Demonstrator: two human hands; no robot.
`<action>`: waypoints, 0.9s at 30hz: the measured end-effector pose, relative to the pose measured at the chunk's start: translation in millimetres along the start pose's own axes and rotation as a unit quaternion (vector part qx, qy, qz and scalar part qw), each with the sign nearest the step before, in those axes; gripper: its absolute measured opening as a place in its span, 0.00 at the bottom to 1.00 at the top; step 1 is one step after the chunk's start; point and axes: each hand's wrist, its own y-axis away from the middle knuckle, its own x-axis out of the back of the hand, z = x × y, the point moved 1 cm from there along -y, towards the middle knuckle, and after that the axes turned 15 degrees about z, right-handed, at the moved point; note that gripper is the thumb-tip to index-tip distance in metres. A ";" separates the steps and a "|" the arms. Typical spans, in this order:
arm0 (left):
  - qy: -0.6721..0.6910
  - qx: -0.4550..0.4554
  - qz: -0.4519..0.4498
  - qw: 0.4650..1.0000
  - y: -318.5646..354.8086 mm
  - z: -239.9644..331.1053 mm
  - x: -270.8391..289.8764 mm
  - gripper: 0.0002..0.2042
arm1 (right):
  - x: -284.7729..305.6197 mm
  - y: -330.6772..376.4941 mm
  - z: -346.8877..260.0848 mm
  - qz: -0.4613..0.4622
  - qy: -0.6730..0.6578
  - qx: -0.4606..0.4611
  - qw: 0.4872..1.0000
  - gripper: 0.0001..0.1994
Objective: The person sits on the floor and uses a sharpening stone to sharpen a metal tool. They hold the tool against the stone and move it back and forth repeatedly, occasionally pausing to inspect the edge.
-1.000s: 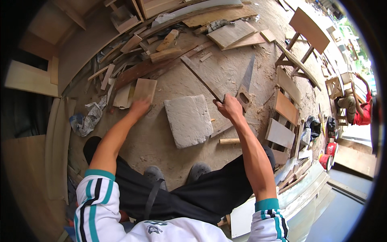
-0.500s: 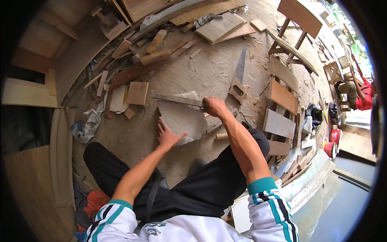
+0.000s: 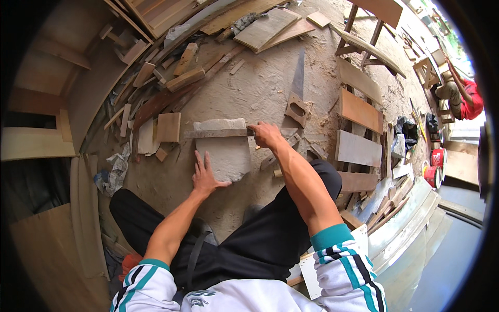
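Because the right hand [image 3: 265, 135] is closed around just one end of a long, flat, grey-brown strip [image 3: 221, 133], whose material I cannot tell, the far end has nothing gripping it and could swing or skid. The strip lies crosswise over the far part of a pale grey, rough-faced rectangular block [image 3: 228, 158] on the dusty floor in front of the person; whether it presses on the block or hangs just above is unclear. The left hand [image 3: 207, 176] grasps nothing: it is spread, apparently flat on the block's near left part, its fingertips pointing toward the strip and near it. A slip toward the body could therefore run the strip's edge into those fingers. With only that open palm to steady it, the block might shift under a hard push. Beyond the right hand lies a handsaw with a brown wooden handle and grey tapered blade [image 3: 297, 96]; a wide outward swing could knock it.
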 end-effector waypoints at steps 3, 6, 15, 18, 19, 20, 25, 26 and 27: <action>-0.025 -0.022 0.006 0.999 -16.1 -10.7 4.6 0.70 | 1.0 -1.3 1.4 0.029 0.012 -0.007 0.999 0.23; -0.023 -0.015 0.020 0.999 -26.7 -8.9 6.9 0.68 | -1.0 1.6 1.7 0.074 -0.013 -0.031 0.997 0.25; -0.102 -0.076 0.111 0.986 -39.4 18.8 14.3 0.62 | 3.4 -0.6 14.4 0.090 0.033 -0.049 0.994 0.24; -0.012 -0.160 0.200 0.967 -71.0 41.9 19.2 0.55 | 6.1 -1.7 17.8 0.110 0.044 -0.056 0.991 0.23; -0.015 -0.174 0.202 0.964 -87.7 49.6 16.7 0.52 | 7.1 -1.7 17.6 0.116 0.049 -0.058 0.990 0.23; -0.017 -0.188 0.204 0.961 -103.1 56.3 15.6 0.50 | 8.1 -3.5 16.4 0.120 0.054 -0.061 0.989 0.23; -0.024 -0.119 0.102 0.987 -152.3 69.5 2.8 0.37 | 9.6 -8.4 2.2 0.104 0.084 -0.085 0.987 0.20; -0.018 -0.109 0.090 0.990 -160.2 66.9 -0.4 0.35 | 9.9 -8.7 -0.7 0.097 0.088 -0.088 0.988 0.20; -0.006 -0.113 0.098 0.989 -165.6 66.8 -4.3 0.34 | 7.7 -7.6 -0.7 0.105 0.087 -0.086 0.987 0.20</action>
